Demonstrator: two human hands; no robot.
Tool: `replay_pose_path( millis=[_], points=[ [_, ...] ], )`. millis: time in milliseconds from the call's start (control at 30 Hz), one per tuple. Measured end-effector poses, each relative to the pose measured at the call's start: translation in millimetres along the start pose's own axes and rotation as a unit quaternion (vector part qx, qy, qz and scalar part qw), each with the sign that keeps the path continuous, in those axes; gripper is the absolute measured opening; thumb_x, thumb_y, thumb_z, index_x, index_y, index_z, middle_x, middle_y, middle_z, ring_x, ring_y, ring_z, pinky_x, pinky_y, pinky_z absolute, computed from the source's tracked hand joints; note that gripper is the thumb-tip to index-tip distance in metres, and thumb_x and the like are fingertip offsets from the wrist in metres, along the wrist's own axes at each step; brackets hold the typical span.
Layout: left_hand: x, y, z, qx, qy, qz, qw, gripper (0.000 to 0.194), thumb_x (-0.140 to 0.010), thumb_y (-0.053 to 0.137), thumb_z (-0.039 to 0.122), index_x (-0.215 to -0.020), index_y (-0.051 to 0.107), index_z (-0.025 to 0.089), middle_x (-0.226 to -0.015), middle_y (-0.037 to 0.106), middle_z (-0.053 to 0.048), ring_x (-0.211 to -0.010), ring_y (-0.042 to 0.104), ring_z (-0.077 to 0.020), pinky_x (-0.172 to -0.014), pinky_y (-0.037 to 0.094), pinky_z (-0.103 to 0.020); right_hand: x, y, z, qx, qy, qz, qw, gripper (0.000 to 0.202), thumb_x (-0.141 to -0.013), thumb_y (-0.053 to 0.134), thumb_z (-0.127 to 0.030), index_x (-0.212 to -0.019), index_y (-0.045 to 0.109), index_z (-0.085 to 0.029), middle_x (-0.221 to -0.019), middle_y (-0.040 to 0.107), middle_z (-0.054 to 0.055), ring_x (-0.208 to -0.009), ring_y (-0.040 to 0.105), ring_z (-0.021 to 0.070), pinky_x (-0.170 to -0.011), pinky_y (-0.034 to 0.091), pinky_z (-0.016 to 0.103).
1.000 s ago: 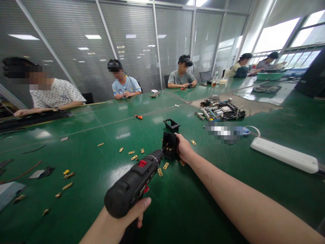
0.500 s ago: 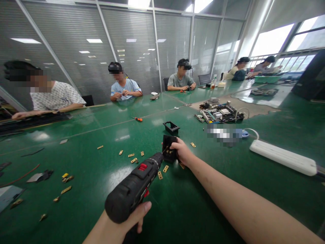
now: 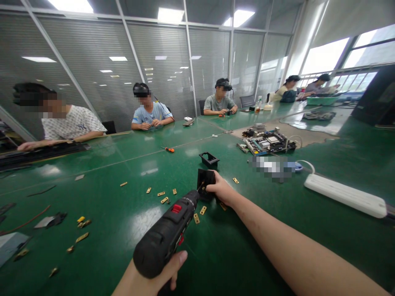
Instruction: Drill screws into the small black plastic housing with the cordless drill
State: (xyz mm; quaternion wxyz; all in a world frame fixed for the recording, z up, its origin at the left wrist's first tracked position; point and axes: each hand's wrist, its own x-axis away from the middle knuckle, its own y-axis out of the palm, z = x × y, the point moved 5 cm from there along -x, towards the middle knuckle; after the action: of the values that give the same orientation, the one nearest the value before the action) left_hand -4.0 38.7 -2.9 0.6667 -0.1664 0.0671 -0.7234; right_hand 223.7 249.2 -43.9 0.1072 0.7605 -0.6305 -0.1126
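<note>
My left hand (image 3: 163,273) grips the handle of a black power drill (image 3: 162,238) with red switches, its thumb on the right side. The drill's bit points forward into a small black plastic box (image 3: 204,176); whether it touches a screw there is too small to tell. Around the right edge of that box my right hand (image 3: 222,190) is closed, with the thumb on its inside near some brass-coloured parts. Flat brass plates with holes (image 3: 203,210) lie on the table close to both hands. Just behind the box sits a black rectangular frame (image 3: 212,160).
On the green table (image 3: 101,213) are an orange screwdriver (image 3: 169,149), a circuit board (image 3: 268,142), a white power strip (image 3: 345,195) and a grey-blue block (image 3: 12,246). Loose brass pieces (image 3: 82,237) lie at left. Several people sit along the far side.
The view has tilted slightly upward, so the scene appears a little lower. Both hands keep their holds; the drill still points into the box.
</note>
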Motion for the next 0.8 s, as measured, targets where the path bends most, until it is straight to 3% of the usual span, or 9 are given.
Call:
replay_pose_path(
  millis=[100, 167, 267, 400, 567, 700, 800],
  points=[
    [0.7, -1.0, -6.4, -0.014, -0.015, 0.007, 1.0, 0.058, -0.095, 0.078, 0.063, -0.135, 0.076, 0.021, -0.051, 0.074, 0.004, -0.047, 0.076, -0.0245, -0.059, 0.06, -0.035, 1.8, -1.1, -3.7, 0.009, 0.007, 0.009, 1.0, 0.103, -0.043, 0.089, -0.011, -0.139, 0.058, -0.03, -0.121, 0.075, 0.001, -0.11, 0.072, 0.0283, -0.104, 0.056, 0.046],
    [2.3, -1.0, -5.1, -0.017, -0.017, 0.008, 1.0, 0.057, -0.096, 0.077, 0.065, -0.132, 0.078, 0.021, -0.053, 0.075, 0.004, -0.049, 0.076, -0.024, -0.06, 0.06, -0.034, 3.0, -0.4, -5.4, 0.013, 0.006, 0.008, 1.0, 0.11, -0.038, 0.095, -0.01, -0.14, 0.059, -0.031, -0.129, 0.075, 0.002, -0.115, 0.073, 0.0293, -0.108, 0.056, 0.048],
    [3.3, -2.1, -1.8, -0.013, -0.018, 0.018, 1.0, 0.062, -0.095, 0.078, 0.066, -0.138, 0.076, 0.021, -0.054, 0.076, 0.004, -0.049, 0.075, -0.0235, -0.059, 0.06, -0.033, 3.7, 2.4, -5.3, 0.028, 0.004, -0.01, 1.0, 0.09, -0.043, 0.095, -0.013, -0.128, 0.068, -0.028, -0.119, 0.079, 0.001, -0.109, 0.074, 0.0282, -0.107, 0.057, 0.05],
    [-0.3, -1.9, -6.7, -0.018, -0.025, 0.008, 0.999, 0.054, -0.091, 0.082, 0.067, -0.121, 0.082, 0.022, -0.051, 0.075, 0.003, -0.047, 0.076, -0.0255, -0.055, 0.062, -0.035, 3.1, 2.8, -2.2, 0.033, 0.016, -0.01, 0.999, 0.064, -0.05, 0.091, -0.013, -0.11, 0.072, -0.025, -0.101, 0.08, 0.0, -0.097, 0.074, 0.0271, -0.1, 0.059, 0.049],
    [-2.7, -3.0, -11.5, -0.011, -0.016, 0.012, 1.0, 0.063, -0.093, 0.081, 0.063, -0.138, 0.075, 0.021, -0.049, 0.074, 0.005, -0.043, 0.075, -0.0245, -0.051, 0.061, -0.033, 2.7, 2.2, -2.1, 0.036, 0.022, -0.003, 0.999, 0.058, -0.05, 0.087, -0.01, -0.104, 0.07, -0.025, -0.095, 0.08, -0.002, -0.096, 0.074, 0.0265, -0.096, 0.059, 0.046],
    [0.0, -3.6, -3.4, -0.037, -0.013, 0.008, 0.999, 0.052, -0.094, 0.079, 0.062, -0.123, 0.08, 0.019, -0.052, 0.076, 0.002, -0.046, 0.074, -0.0229, -0.056, 0.062, -0.033, 2.6, 3.4, -2.3, 0.034, 0.025, -0.004, 0.999, 0.057, -0.05, 0.086, -0.013, -0.104, 0.07, -0.024, -0.094, 0.079, -0.002, -0.094, 0.073, 0.0265, -0.093, 0.058, 0.045],
    [1.4, -3.5, 5.3, -0.04, -0.011, 0.018, 0.999, 0.051, -0.094, 0.079, 0.057, -0.126, 0.077, 0.017, -0.053, 0.076, 0.002, -0.045, 0.074, -0.0238, -0.055, 0.062, -0.035, 2.4, 4.1, -2.1, 0.031, 0.027, -0.002, 0.999, 0.057, -0.05, 0.086, -0.014, -0.104, 0.07, -0.024, -0.094, 0.079, -0.001, -0.095, 0.073, 0.0269, -0.092, 0.057, 0.045]
  ],
)
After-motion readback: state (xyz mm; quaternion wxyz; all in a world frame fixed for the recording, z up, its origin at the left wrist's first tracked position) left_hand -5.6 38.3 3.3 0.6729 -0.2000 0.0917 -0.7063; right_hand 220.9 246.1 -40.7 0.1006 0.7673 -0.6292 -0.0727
